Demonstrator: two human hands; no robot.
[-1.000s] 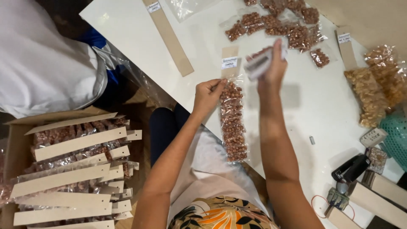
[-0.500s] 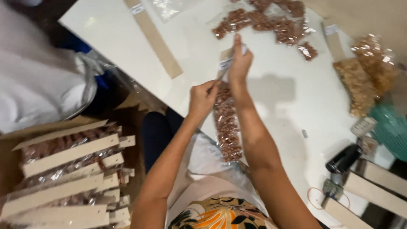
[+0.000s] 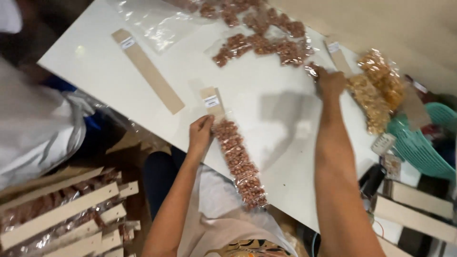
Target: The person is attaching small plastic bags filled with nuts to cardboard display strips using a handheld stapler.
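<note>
On the white table (image 3: 119,81), the left hand (image 3: 200,135) still pinches the long clear packet of peanuts (image 3: 238,162) at its near edge, while the right hand (image 3: 330,82), fingers curled, has left the packet's card header (image 3: 211,100) and reached to a far bag (image 3: 312,70).

The bench (image 3: 109,62) is white, smooth and a little shiny. The long nut bag (image 3: 238,162) by the left hand (image 3: 200,135) is clear, glossy plastic, with a matt brown cardboard top (image 3: 211,100). Left of that bag lies a flat, dull cardboard strip (image 3: 147,71). Beyond it, crinkly clear plastic (image 3: 157,24) shines. Far right of the bag, the basket (image 3: 421,143) is green plastic.
</note>
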